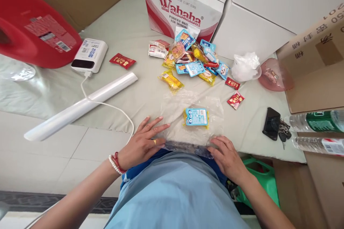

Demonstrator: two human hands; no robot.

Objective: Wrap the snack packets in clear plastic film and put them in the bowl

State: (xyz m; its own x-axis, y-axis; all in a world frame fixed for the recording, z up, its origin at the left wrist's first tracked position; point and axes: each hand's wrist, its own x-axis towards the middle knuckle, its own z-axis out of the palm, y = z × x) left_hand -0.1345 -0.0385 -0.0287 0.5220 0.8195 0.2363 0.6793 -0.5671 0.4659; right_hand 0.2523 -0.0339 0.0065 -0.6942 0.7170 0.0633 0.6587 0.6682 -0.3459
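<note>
Clearly, the left hand (143, 143) lay flat with fingers spread on the near edge of the clear plastic bag (192, 120), and the right hand (228, 157) pressed the same edge, fingers loosely bent; neither hand gripped anything. Between and just beyond both hands, the blue and yellow snack packet (196, 117) rested on the bag. I judged the slippery film could slide or wrinkle, letting the packet shift off.
</note>
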